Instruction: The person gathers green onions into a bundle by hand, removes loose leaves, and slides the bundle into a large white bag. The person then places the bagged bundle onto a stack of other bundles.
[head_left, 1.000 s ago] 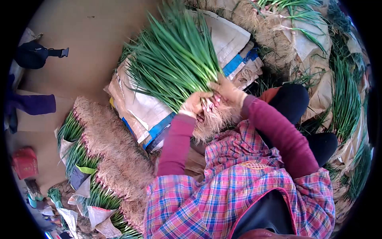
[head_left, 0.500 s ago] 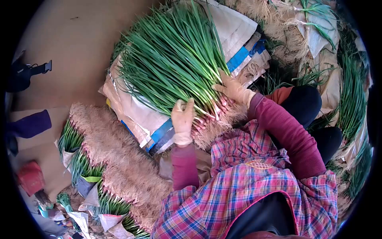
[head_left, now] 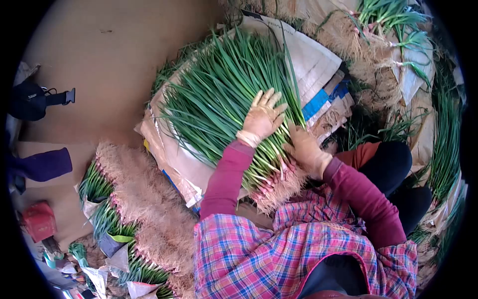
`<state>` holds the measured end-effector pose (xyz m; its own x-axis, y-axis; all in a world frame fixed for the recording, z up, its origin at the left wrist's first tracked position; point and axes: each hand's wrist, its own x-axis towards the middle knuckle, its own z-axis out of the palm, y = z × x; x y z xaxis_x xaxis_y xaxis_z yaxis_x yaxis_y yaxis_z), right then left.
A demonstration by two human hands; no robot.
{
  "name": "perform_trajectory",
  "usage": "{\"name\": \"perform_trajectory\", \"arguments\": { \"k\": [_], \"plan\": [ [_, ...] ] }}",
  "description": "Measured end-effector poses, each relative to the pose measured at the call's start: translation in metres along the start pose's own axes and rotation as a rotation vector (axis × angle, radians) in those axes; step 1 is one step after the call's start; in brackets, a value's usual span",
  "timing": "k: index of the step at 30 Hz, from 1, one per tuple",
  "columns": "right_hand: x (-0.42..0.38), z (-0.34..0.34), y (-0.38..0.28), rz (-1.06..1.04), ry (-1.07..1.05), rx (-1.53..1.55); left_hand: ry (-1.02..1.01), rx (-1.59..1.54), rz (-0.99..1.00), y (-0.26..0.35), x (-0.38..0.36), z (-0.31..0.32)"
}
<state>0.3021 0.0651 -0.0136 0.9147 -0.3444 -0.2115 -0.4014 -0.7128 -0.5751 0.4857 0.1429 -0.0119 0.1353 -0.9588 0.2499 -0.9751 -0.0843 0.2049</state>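
Note:
A wide pile of spring onions (head_left: 224, 94) lies before me on a folded woven sack (head_left: 174, 164), green tops pointing away and pink bulbs with pale roots toward my lap. My left hand (head_left: 264, 117), in a light glove, rests flat across the stalks with its fingers spread. At the pile's right side, my right hand (head_left: 304, 147), also gloved, is against the lower stalks just above the bulbs. Its thumb and fingers are partly bent around the edge of the pile; whether they grip any stalks is hidden.
A long row of bundled spring onions (head_left: 144, 214), roots upward, runs along the lower left. Loose onions (head_left: 393, 20) lie on sacking at the upper right. More greens (head_left: 444, 134) line the right side. A red object (head_left: 39, 222) and a black bag (head_left: 30, 99) stand at the left.
My left hand has moved from the bulb end at the left up onto the middle of the stalks, and its fingers have spread. My right hand stays at the right edge. The view has shifted slightly.

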Motion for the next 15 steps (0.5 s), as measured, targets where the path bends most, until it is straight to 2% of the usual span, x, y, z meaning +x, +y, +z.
{"name": "perform_trajectory", "arguments": {
  "k": [1, 2, 4, 5, 8, 12, 14, 15],
  "plan": [
    [-0.001, 0.006, 0.003, -0.104, 0.161, -0.088, 0.009, 0.001, 0.01, -0.003, 0.0, 0.005],
    [0.003, 0.0, 0.005, -0.101, 0.167, -0.089, 0.005, -0.012, 0.008, -0.004, 0.002, 0.005],
    [0.005, -0.014, 0.01, -0.142, 0.044, -0.175, 0.02, -0.063, 0.009, -0.003, 0.004, 0.005],
    [0.008, -0.026, 0.01, -0.086, 0.007, -0.146, 0.019, -0.056, 0.007, -0.004, 0.005, 0.006],
    [0.01, -0.037, 0.028, -0.102, 0.142, -0.103, 0.026, -0.052, 0.01, 0.001, 0.005, 0.004],
    [0.009, -0.057, 0.045, -0.091, 0.117, 0.023, -0.036, 0.019, 0.0, 0.007, 0.007, -0.001],
    [0.01, -0.065, 0.055, -0.015, 0.091, 0.165, -0.043, 0.028, -0.007, 0.009, 0.006, -0.001],
    [0.014, -0.067, 0.059, -0.06, 0.175, 0.103, -0.043, 0.028, -0.005, 0.01, 0.006, -0.002]
  ]
}}
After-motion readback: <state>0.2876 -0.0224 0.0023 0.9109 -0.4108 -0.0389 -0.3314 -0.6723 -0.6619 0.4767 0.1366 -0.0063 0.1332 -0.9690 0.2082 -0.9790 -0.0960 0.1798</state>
